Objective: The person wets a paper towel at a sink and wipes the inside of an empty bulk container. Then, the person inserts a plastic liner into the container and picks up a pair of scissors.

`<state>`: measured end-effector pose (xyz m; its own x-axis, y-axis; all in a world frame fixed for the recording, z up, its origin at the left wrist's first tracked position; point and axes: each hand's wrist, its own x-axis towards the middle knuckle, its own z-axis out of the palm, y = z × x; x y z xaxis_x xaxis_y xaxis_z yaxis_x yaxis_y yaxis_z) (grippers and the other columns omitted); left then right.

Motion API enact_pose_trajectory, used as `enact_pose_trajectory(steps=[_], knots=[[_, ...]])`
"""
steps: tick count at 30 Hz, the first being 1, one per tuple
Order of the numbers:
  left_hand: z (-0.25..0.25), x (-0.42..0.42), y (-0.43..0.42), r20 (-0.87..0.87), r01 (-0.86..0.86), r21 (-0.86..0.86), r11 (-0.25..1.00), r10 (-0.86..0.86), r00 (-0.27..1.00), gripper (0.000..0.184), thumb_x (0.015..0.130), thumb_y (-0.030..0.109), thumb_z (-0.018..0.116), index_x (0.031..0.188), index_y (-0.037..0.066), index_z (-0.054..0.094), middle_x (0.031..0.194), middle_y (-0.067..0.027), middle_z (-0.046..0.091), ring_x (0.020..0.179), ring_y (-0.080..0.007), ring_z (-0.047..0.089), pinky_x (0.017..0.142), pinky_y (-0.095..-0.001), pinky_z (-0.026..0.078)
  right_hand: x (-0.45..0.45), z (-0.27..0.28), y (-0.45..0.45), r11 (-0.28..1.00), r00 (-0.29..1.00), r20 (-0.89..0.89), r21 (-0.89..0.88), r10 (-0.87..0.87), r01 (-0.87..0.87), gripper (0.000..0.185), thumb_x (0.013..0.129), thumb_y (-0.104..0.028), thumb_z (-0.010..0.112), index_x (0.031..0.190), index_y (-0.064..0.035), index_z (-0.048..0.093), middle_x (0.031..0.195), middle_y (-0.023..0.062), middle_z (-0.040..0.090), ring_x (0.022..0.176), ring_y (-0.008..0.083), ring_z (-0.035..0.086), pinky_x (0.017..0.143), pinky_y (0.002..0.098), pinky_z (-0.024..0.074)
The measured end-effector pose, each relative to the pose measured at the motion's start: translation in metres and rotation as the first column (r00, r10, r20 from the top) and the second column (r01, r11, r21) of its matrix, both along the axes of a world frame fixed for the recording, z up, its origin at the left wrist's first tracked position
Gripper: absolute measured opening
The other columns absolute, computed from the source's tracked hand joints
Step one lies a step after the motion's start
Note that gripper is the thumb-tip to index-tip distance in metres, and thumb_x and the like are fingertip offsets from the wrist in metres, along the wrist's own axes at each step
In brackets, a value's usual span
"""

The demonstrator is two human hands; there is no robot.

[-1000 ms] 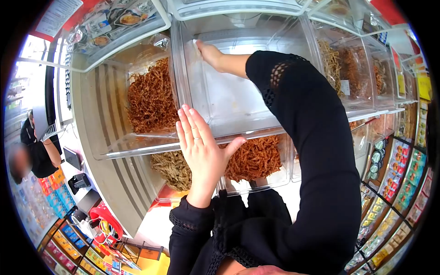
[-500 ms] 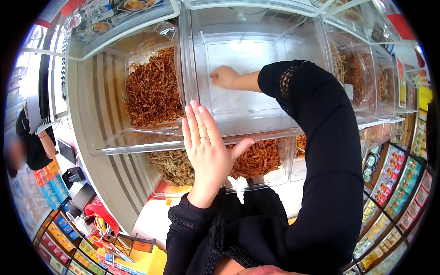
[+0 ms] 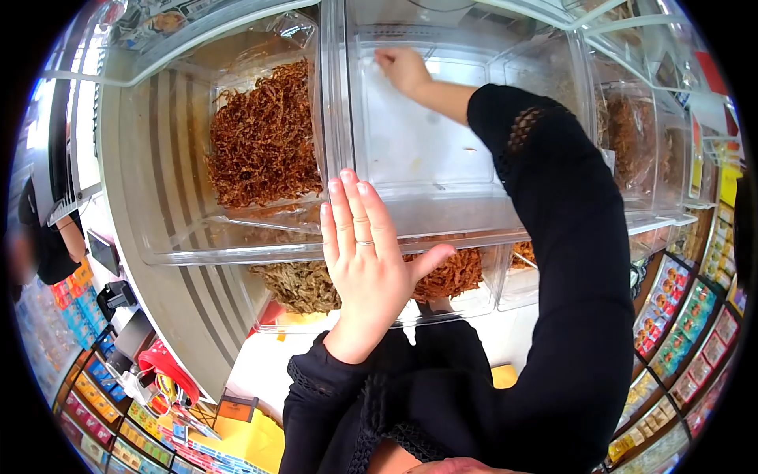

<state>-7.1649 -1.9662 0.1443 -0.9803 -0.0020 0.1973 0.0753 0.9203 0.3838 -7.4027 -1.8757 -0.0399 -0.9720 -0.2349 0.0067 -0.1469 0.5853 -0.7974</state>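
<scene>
My left hand (image 3: pixel 367 261) is spread open, palm down, over the front edge of the clear plastic bins, its fingertips beside the wall between two of them. Inside the middle clear bin (image 3: pixel 442 189), my right hand (image 3: pixel 404 69) is closed at the back left, above or against the bin's floor. What its fingers hold, if anything, is too small or hidden to make out. A small brown scrap (image 3: pixel 470 148) lies on that pale floor. In the left bin sits a heap of reddish-brown dried shreds (image 3: pixel 264 134).
Below the front edge, lower bins hold greenish-brown dried strips (image 3: pixel 296 284) and orange-red shreds (image 3: pixel 454 272). More filled clear bins (image 3: pixel 632 142) stand at right. Shelves of colourful packets (image 3: pixel 671 316) line the right side. Another person (image 3: pixel 59 237) is at the far left.
My right hand has moved toward the back of the middle bin, still closed. My left hand stays spread at the front edge, while the view has shifted slightly.
</scene>
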Motion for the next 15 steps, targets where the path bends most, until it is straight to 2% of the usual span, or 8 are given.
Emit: enact_pose_trajectory(steps=[2,3,5,7,8,12,14,15], knots=[[0.001,0.0,-0.001,0.002,-0.002,-0.008,1.0,0.002,1.0,0.098,0.067,0.059,0.056,0.124,-0.014,0.024,0.126,-0.0315,0.033,0.12,-0.0403,0.031,0.098,-0.0454,0.025,0.024,-0.025,-0.008,0.978,0.975,0.205,0.172,0.085,-0.122,0.02,0.08,-0.02,0.055,0.091,-0.0059,0.063,0.084,0.0146,0.061,0.075,0.0257,0.058,0.068,0.0325,0.0449],[-0.001,0.0,-0.001,0.009,0.0,-0.007,1.0,0.0,1.0,0.098,0.067,0.059,0.056,0.124,-0.014,0.025,0.126,-0.0314,0.032,0.12,-0.0403,0.031,0.098,-0.0453,0.025,0.029,-0.036,-0.011,0.977,0.975,0.204,0.172,0.09,-0.126,0.02,0.08,-0.02,0.055,0.091,-0.0059,0.063,0.084,0.0146,0.061,0.075,0.0257,0.058,0.068,0.0325,0.0449],[-0.003,0.0,-0.001,0.02,0.005,-0.004,1.0,-0.005,1.0,0.097,0.067,0.059,0.056,0.123,-0.014,0.025,0.126,-0.0314,0.032,0.12,-0.0403,0.031,0.098,-0.0453,0.025,0.038,-0.05,-0.014,0.969,0.981,-0.028,0.163,0.191,-0.184,0.013,0.074,-0.015,0.055,0.071,-0.0036,0.06,0.072,0.0168,0.057,0.075,0.0325,0.054,0.067,0.039,0.0428],[-0.002,0.001,-0.001,0.03,0.022,-0.062,0.998,-0.02,0.999,0.106,0.066,0.063,0.053,0.125,-0.016,0.017,0.129,-0.0319,0.027,0.122,-0.0415,0.026,0.099,-0.045,0.023,0.034,-0.046,-0.011,0.964,0.972,-0.021,0.133,0.235,-0.23,0.012,0.073,-0.015,0.056,0.071,-0.0041,0.06,0.074,0.0175,0.056,0.077,0.0328,0.053,0.068,0.0395,0.0427],[-0.002,0.002,-0.001,0.032,0.022,-0.058,0.998,-0.02,0.999,0.106,0.066,0.063,0.053,0.125,-0.016,0.017,0.129,-0.0319,0.027,0.122,-0.0415,0.026,0.099,-0.045,0.023,0.033,-0.045,-0.008,0.954,0.959,-0.02,0.105,0.283,-0.279,0.011,0.072,-0.015,0.056,0.071,-0.0045,0.06,0.075,0.0181,0.056,0.079,0.033,0.052,0.069,0.0399,0.0426],[-0.003,0.0,0.001,0.007,0.005,-0.048,0.999,-0.005,1.0,0.103,0.067,0.063,0.052,0.125,-0.015,0.02,0.128,-0.0312,0.029,0.122,-0.0409,0.028,0.099,-0.0451,0.024,0.039,-0.042,-0.009,0.952,0.964,0.002,0.156,0.265,-0.262,0.012,0.072,-0.015,0.056,0.072,-0.0042,0.061,0.075,0.0177,0.056,0.078,0.0331,0.052,0.069,0.0398,0.0427],[-0.004,0.0,0.001,-0.019,-0.002,-0.035,0.999,0.001,1.0,0.099,0.068,0.062,0.053,0.124,-0.014,0.024,0.127,-0.0307,0.032,0.121,-0.0405,0.03,0.098,-0.0454,0.025,0.05,-0.044,-0.006,0.881,0.913,0.085,0.24,0.4,-0.408,0.013,0.071,-0.015,0.055,0.073,-0.0042,0.061,0.08,0.0169,0.056,0.078,0.0336,0.053,0.07,0.0392,0.0426],[-0.005,0.0,0.001,-0.021,-0.005,-0.04,0.999,0.004,1.0,0.1,0.067,0.062,0.053,0.124,-0.014,0.023,0.127,-0.0306,0.031,0.121,-0.0407,0.03,0.098,-0.0455,0.025,0.063,-0.041,-0.001,0.876,0.898,0.05,0.203,0.437,-0.437,0.013,0.072,-0.014,0.054,0.069,-0.0031,0.061,0.084,0.0155,0.057,0.076,0.0331,0.054,0.07,0.0393,0.043]])
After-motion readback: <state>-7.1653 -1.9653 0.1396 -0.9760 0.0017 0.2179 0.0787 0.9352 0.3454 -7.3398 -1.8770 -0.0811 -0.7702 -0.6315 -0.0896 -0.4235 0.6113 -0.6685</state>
